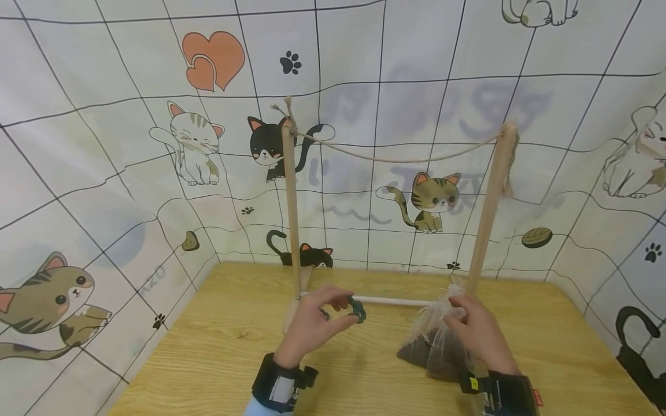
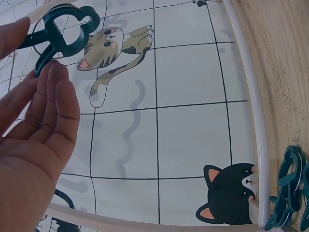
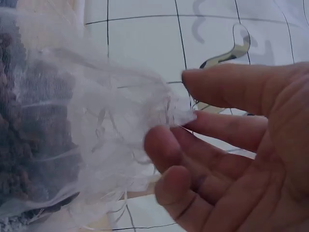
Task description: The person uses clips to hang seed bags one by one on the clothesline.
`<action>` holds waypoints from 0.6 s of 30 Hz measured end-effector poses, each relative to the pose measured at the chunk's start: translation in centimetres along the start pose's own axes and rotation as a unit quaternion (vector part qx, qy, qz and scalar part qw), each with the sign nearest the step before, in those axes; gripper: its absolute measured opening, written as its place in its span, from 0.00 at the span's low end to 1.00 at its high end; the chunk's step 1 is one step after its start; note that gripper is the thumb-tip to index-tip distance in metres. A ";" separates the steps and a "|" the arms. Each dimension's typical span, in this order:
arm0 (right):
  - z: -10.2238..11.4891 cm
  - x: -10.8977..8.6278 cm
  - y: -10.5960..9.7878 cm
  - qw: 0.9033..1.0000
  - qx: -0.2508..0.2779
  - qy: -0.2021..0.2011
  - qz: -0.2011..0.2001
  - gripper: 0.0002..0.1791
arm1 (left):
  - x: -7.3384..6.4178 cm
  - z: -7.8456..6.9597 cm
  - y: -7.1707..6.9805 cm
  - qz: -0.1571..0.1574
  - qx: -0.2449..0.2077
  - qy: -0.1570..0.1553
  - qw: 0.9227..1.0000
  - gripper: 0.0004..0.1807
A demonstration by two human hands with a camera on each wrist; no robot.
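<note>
Between thumb and fingertips, my left hand (image 1: 314, 323) pinches a green plastic clothes peg (image 2: 70, 31), raised above the wooden table. The peg's handles lie between the fingers in the left wrist view, and its rounded jaws point away from the hand. At the right stands a sheer white mesh pouch (image 1: 434, 335) filled with dark grey and brown contents. My right hand (image 1: 480, 329) is at its gathered neck. In the right wrist view, the fingers are loosely bent, the fingertips right at the gathered mesh (image 3: 166, 106), and the thumb stands apart from them.
A wooden frame has two upright posts (image 1: 292, 214), a sagging string (image 1: 395, 160) between their tops and a white rod (image 1: 392, 301) low down. Several green pegs (image 2: 289, 188) lie on the table (image 1: 208, 346). A cat-print cloth (image 1: 343, 190) hangs behind.
</note>
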State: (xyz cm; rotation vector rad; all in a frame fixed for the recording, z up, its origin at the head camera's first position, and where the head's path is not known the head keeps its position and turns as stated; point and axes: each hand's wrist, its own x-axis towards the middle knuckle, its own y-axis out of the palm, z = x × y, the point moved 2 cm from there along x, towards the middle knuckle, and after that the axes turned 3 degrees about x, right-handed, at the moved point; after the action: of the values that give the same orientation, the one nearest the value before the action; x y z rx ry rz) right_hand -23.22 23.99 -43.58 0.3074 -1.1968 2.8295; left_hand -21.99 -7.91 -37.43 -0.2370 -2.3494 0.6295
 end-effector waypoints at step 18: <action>-1.9 0.0 0.0 0.995 0.026 0.046 0.090 0.14 | 0.0 0.1 -0.3 -0.003 0.008 -0.006 1.000 0.19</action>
State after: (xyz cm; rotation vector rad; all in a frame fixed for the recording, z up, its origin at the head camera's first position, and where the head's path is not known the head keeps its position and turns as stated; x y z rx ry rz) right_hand -23.52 25.36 -44.89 0.0740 -1.1912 2.9939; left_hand -22.06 -8.21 -37.33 -0.2199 -2.3545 0.6492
